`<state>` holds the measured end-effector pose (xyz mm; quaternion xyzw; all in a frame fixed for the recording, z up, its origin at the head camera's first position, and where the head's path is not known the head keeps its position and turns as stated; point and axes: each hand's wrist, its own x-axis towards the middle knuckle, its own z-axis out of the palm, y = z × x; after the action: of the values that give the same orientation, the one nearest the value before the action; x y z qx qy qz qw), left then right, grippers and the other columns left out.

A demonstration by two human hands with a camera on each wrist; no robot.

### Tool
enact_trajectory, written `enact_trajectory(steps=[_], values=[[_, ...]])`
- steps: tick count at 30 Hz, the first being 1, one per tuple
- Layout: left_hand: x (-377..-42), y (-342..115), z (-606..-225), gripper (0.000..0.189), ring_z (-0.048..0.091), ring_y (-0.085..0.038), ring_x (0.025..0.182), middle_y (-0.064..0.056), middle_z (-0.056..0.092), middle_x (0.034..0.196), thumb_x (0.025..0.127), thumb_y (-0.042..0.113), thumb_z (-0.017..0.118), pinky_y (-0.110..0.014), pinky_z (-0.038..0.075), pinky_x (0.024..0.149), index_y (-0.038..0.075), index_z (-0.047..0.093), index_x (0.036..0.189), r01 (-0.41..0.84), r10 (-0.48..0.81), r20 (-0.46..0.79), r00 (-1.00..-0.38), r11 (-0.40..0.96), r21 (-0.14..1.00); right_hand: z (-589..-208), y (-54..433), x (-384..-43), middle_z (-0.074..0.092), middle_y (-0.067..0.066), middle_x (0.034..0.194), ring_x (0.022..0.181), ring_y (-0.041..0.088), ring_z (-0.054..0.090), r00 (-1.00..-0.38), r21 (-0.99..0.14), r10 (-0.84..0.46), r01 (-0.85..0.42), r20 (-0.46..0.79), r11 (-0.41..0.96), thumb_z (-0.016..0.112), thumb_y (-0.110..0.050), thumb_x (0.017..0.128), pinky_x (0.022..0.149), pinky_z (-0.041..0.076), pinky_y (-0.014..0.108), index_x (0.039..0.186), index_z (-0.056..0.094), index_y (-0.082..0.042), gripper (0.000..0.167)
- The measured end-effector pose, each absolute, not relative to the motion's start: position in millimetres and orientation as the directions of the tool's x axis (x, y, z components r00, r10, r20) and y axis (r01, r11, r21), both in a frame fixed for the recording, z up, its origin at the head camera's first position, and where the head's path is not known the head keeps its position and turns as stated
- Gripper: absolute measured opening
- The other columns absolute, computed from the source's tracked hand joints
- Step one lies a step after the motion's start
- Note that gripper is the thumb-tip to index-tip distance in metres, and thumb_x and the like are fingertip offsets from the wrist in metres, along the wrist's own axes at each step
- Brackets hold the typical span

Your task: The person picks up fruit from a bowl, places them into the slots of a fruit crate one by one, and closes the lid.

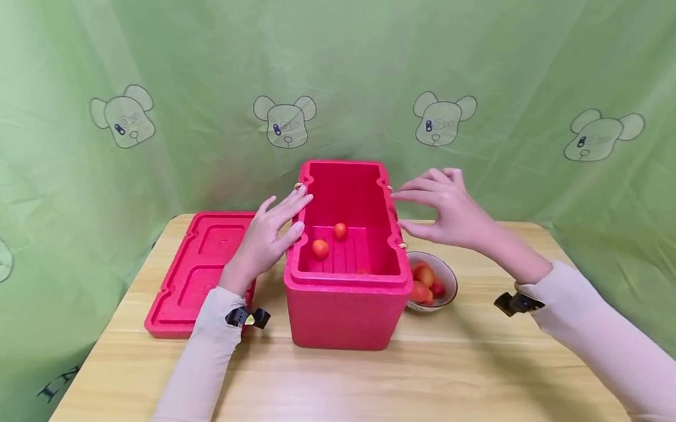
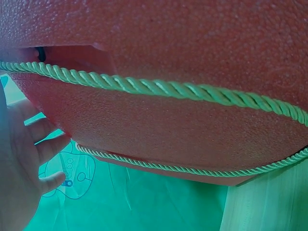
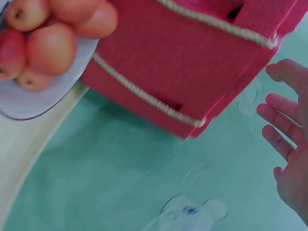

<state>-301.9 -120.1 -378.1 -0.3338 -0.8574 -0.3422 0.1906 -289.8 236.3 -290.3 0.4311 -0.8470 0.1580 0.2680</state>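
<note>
A red foam box (image 1: 345,312) stands uncovered on the table, its long sides running away from me. Two small orange-red tomatoes (image 1: 320,249) lie on its ribbed floor, and part of another shows by the near wall. My left hand (image 1: 265,239) rests on the left rim with fingers extended. Beside the right rim is my right hand (image 1: 448,209), thumb and fingers spread and holding nothing; the right wrist view shows a gap between its fingers and the box. Twisted rope (image 2: 159,89) runs along the box's side.
A bowl (image 1: 450,291) with several tomatoes (image 3: 52,48) sits against the box's right side. Left of the box lies its red lid (image 1: 196,280), partly behind my left arm. The wooden table (image 1: 330,393) meets a green curtain (image 1: 356,61) at the back.
</note>
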Motion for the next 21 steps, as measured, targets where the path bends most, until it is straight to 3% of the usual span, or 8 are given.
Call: enact_trajectory(steps=[5,12,21], values=[[-303,-121,-379,0.06,0.033,-0.015,0.154,0.002,0.036,0.165,0.101,0.044,0.048,-0.059,0.017,0.126,0.026,0.041,0.157,0.706,0.442,0.559,-0.702,0.537,0.462,-304,265,-291,0.075,0.009,0.109,0.1,0.021,0.054,-0.572,-0.108,-0.584,-0.761,0.576,0.639,0.089,-0.016,0.071,0.089,0.027,0.049,0.114,0.077,-0.008,0.045],[-304,-123,-378,0.06,0.034,-0.016,0.154,0.001,0.037,0.165,0.1,0.044,0.049,-0.059,0.017,0.126,0.025,0.042,0.157,0.709,0.438,0.566,-0.699,0.531,0.464,-334,288,-289,0.075,0.009,0.113,0.101,0.021,0.054,-0.68,-0.169,-0.585,-0.703,0.442,0.691,0.091,-0.018,0.069,0.085,0.026,0.044,0.116,0.076,-0.01,0.05],[-303,-121,-380,0.06,0.033,-0.016,0.154,0.002,0.036,0.165,0.1,0.044,0.049,-0.058,0.017,0.126,0.025,0.042,0.157,0.711,0.444,0.562,-0.698,0.521,0.472,-365,304,-283,0.074,0.009,0.118,0.109,0.026,0.057,-0.749,-0.222,-0.619,-0.662,0.236,0.716,0.091,-0.015,0.068,0.084,0.026,0.04,0.117,0.076,-0.008,0.052]])
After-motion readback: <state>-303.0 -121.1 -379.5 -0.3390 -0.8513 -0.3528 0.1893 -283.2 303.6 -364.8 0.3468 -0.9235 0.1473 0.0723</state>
